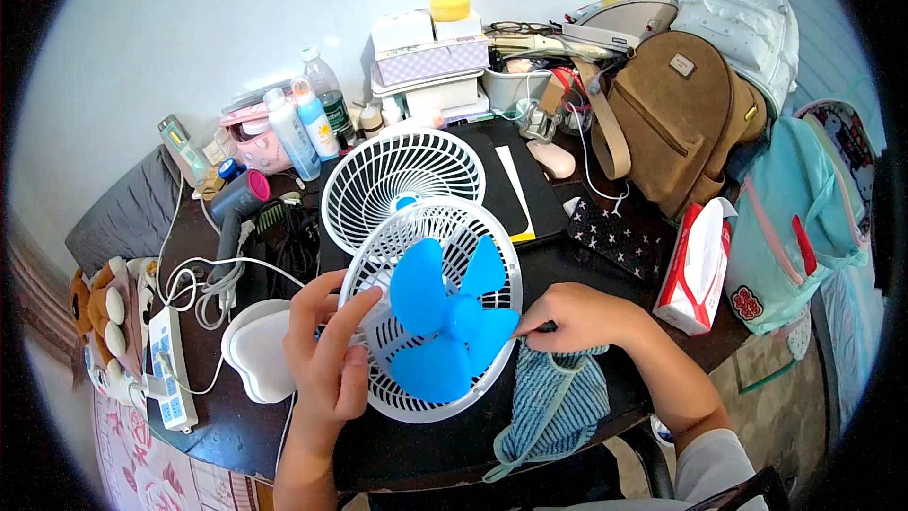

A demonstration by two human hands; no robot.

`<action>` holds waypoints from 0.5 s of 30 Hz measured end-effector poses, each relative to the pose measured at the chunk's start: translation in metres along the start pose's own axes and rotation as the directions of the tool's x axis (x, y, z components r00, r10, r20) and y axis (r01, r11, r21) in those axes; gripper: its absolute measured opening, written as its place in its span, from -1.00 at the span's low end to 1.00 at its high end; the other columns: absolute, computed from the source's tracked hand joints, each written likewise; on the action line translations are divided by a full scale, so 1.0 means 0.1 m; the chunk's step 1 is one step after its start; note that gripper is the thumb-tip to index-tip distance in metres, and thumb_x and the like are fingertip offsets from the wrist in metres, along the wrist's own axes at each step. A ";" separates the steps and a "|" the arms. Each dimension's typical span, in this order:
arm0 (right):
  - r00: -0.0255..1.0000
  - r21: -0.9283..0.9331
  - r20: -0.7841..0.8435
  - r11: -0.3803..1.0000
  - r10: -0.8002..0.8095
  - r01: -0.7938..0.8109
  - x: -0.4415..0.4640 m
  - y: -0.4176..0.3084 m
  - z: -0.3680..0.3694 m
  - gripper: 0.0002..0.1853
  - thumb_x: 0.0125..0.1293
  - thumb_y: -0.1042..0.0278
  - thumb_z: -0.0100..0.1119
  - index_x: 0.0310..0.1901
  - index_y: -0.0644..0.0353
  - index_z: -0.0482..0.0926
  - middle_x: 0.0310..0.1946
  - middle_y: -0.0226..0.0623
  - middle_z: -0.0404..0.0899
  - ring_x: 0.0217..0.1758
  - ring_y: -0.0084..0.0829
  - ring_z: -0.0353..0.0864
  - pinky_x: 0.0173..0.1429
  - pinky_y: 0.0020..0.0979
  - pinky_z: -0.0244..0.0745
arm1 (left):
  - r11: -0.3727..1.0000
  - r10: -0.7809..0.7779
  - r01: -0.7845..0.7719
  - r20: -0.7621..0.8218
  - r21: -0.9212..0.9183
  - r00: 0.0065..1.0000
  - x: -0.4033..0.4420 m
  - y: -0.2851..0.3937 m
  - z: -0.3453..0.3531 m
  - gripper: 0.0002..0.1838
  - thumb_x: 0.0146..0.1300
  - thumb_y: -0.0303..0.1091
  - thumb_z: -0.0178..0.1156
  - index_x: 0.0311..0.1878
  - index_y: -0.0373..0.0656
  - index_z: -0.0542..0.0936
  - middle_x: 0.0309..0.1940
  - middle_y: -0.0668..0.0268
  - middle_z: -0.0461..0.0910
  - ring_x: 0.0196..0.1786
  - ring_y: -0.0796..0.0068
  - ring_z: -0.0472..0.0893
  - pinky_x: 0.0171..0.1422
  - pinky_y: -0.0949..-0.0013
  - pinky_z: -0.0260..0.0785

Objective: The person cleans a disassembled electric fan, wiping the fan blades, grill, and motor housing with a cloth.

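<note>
A white desk fan's rear guard [514,270] faces up at a tilt, its blue fan blades [433,369] exposed around a blue hub. At its left rim is my left hand [326,350], fingers apart, the index fingertip over the rim. My right hand [582,315] is curled on the right side, its index fingertip at the edge of a blue blade. What lies between its fingers is hidden. Directly below it is a blue-grey striped cloth [558,407], touching or very near the fingers. Behind the blades lies the white front grille [463,156]. A white rounded base [260,355] stands left of my left hand.
A power strip [172,378], cables and a hair dryer [236,199] lie left. Bottles [293,137] and stacked boxes [430,66] line the wall. At right are a tissue box [695,270], a brown backpack [681,114] and a turquoise bag [790,218].
</note>
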State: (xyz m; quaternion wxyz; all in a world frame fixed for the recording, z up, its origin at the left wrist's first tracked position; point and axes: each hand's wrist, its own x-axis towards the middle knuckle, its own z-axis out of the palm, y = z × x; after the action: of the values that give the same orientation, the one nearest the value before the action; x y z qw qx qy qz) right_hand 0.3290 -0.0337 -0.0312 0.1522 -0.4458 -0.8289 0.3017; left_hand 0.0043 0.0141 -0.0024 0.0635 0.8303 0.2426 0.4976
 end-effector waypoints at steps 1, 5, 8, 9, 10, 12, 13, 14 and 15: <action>1.000 -0.014 0.026 1.000 0.011 -0.011 -0.01 -0.03 -0.02 -0.68 0.27 0.41 0.26 0.05 0.16 0.78 -0.32 -0.08 0.76 -0.41 -0.23 0.70 -0.26 -0.30 0.52 | 1.000 -0.002 0.002 0.001 0.002 1.000 0.00 0.00 0.00 -0.48 0.11 -0.37 0.06 0.12 -0.31 0.72 0.20 -0.09 0.53 -0.21 0.24 0.68 -0.08 0.25 0.56; 0.992 0.086 0.117 0.996 -0.039 0.029 -0.01 -0.06 0.03 -0.69 0.31 0.29 0.24 0.05 0.05 0.79 -0.29 -0.11 0.78 -0.34 -0.11 0.75 -0.23 -0.18 0.59 | 1.000 0.014 -0.014 -0.023 0.008 1.000 -0.01 -0.01 0.02 -0.50 0.13 -0.37 0.06 0.11 -0.32 0.72 0.20 -0.10 0.53 -0.22 0.23 0.67 -0.09 0.25 0.55; 0.959 0.186 0.264 0.981 -0.107 0.058 0.03 -0.20 0.11 -0.65 0.36 0.32 0.22 0.14 0.01 0.76 -0.26 -0.14 0.78 -0.32 -0.20 0.74 -0.24 -0.21 0.56 | 1.000 0.004 -0.003 -0.032 0.020 0.999 -0.03 -0.01 0.02 -0.51 0.16 -0.35 0.05 0.10 -0.33 0.72 0.18 -0.10 0.54 -0.22 0.24 0.66 -0.12 0.26 0.53; 0.963 0.206 0.228 0.974 -0.142 0.095 0.02 -0.20 0.20 -0.64 0.38 0.33 0.20 0.17 -0.01 0.74 -0.29 -0.16 0.77 -0.34 -0.21 0.72 -0.26 -0.20 0.53 | 1.000 0.004 -0.004 -0.036 0.016 0.999 -0.03 -0.01 0.02 -0.52 0.17 -0.34 0.05 0.10 -0.33 0.72 0.17 -0.10 0.55 -0.22 0.25 0.65 -0.13 0.27 0.52; 0.963 0.179 0.236 0.980 -0.130 0.089 0.01 -0.21 0.21 -0.63 0.38 0.33 0.20 0.18 -0.01 0.74 -0.31 -0.16 0.75 -0.34 -0.21 0.72 -0.27 -0.20 0.53 | 1.000 0.004 -0.004 -0.041 0.013 0.999 -0.03 -0.01 0.03 -0.52 0.18 -0.33 0.05 0.10 -0.33 0.72 0.17 -0.10 0.55 -0.22 0.25 0.65 -0.13 0.27 0.51; 0.962 0.125 0.252 0.989 -0.106 0.076 0.00 -0.25 0.21 -0.62 0.37 0.34 0.20 0.20 -0.03 0.73 -0.34 -0.17 0.73 -0.35 -0.22 0.71 -0.29 -0.19 0.51 | 1.000 0.005 -0.005 -0.047 0.013 0.999 -0.04 -0.02 0.03 -0.53 0.21 -0.31 0.05 0.09 -0.33 0.72 0.16 -0.09 0.55 -0.23 0.26 0.64 -0.14 0.28 0.50; 0.961 0.113 0.263 0.992 -0.089 0.061 0.00 -0.26 0.21 -0.60 0.37 0.34 0.20 0.22 -0.07 0.72 -0.39 -0.19 0.70 -0.37 -0.23 0.70 -0.30 -0.19 0.51 | 1.000 0.008 -0.007 -0.049 0.015 0.999 -0.04 -0.02 0.03 -0.53 0.22 -0.30 0.05 0.09 -0.34 0.72 0.16 -0.09 0.55 -0.24 0.27 0.64 -0.15 0.28 0.50; 0.962 0.118 0.259 0.991 -0.090 0.061 0.00 -0.25 0.21 -0.61 0.36 0.32 0.21 0.21 -0.07 0.73 -0.39 -0.18 0.71 -0.36 -0.22 0.71 -0.29 -0.19 0.52 | 1.000 0.011 -0.010 -0.050 0.016 0.999 -0.04 -0.02 0.04 -0.53 0.24 -0.29 0.05 0.09 -0.34 0.72 0.15 -0.09 0.55 -0.24 0.27 0.64 -0.15 0.28 0.50; 0.962 0.123 0.256 0.991 -0.091 0.061 0.00 -0.23 0.23 -0.62 0.36 0.31 0.22 0.19 -0.08 0.74 -0.38 -0.18 0.71 -0.35 -0.22 0.72 -0.29 -0.18 0.53 | 1.000 0.018 -0.017 -0.049 0.017 0.999 -0.04 -0.02 0.04 -0.53 0.25 -0.29 0.05 0.09 -0.34 0.72 0.15 -0.09 0.55 -0.25 0.27 0.63 -0.15 0.28 0.50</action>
State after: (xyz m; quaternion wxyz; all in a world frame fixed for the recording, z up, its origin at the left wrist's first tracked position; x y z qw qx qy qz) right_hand 0.3024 -0.0521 -0.0336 0.0784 -0.3604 -0.8398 0.3984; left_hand 0.0055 0.0148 -0.0083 0.0463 0.8204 0.2409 0.5164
